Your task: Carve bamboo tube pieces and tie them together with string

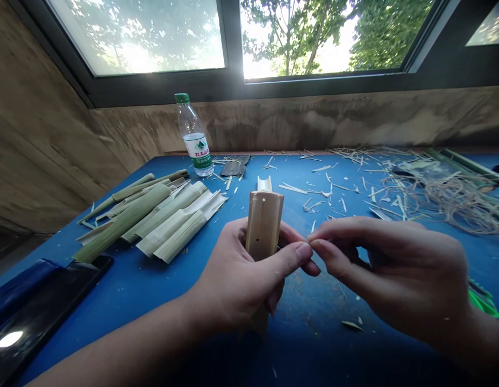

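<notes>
My left hand is closed round a brown strip of split bamboo, which stands upright with its curved outer side toward me. A small dark hole shows in its lower part and a pale dot near its top. Just behind its top edge, a paler grooved piece sticks up. My right hand pinches with thumb and forefinger right at my left fingertips. Whatever is between those fingers is too small to name. The lower end of the bamboo is partly hidden by my left hand.
Pale green split bamboo or husk pieces lie at left, beside a black phone-like slab. A water bottle stands at the back. Fibre shavings and tangled string cover the right rear of the blue table.
</notes>
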{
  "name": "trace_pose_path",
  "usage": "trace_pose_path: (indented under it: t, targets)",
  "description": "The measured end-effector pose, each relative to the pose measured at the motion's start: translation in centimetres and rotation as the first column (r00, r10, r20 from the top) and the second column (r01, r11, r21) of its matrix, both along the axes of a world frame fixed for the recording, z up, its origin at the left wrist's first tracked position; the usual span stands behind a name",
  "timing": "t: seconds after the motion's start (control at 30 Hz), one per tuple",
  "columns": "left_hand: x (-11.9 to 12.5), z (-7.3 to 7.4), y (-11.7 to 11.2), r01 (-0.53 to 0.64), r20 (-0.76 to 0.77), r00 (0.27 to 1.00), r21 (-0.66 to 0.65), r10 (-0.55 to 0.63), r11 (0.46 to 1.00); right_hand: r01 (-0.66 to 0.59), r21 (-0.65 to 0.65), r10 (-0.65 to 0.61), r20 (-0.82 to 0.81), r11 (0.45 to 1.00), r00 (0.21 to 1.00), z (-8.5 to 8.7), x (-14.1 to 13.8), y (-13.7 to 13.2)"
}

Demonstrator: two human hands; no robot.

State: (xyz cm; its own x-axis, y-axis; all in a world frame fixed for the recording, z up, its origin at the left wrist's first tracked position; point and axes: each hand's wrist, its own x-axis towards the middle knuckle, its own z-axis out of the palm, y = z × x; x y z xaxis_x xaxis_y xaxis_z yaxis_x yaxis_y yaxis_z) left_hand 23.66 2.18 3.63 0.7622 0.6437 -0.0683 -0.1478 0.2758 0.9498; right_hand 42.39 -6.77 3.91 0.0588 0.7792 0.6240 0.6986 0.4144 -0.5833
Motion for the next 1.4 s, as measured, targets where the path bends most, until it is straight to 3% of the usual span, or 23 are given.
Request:
trace_pose_path:
  t: [0.23,0.5,0.87,1.1,1.4]
  targets:
    - [0.2,0.12,0.26,-0.025,-0.016,1.0,0.014,0.025,1.0,0.076,0.036,-0.077,0.022,0.996,0.997,-0.22,0.42,-0.17]
    - [0.16,0.15,0.33,0.063,-0.068,0.996,0.012,-0.062,0.998,0.018,0.083,-0.032,0.162,0.996,0.986,0.12,0.31,-0.26]
    - [-0.03,0.23,0.15,0.032,-0.028,0.999,0.067,-0.03,0.997,0.044,0.039,-0.046,0.074,0.998,0.996,0.07,0.18,-0.36]
    - [-0.1,-0.3,-0.23,0.023,-0.02,1.0,0.013,-0.023,1.0,0.055,0.059,-0.062,0.117,0.997,0.991,0.12,0.3,-0.73]
    - [0.02,0.19,-0.29,0.005,-0.017,1.0,0.057,-0.004,0.998,0.061,0.047,-0.065,0.097,0.997,0.993,0.17,0.12,-0.36]
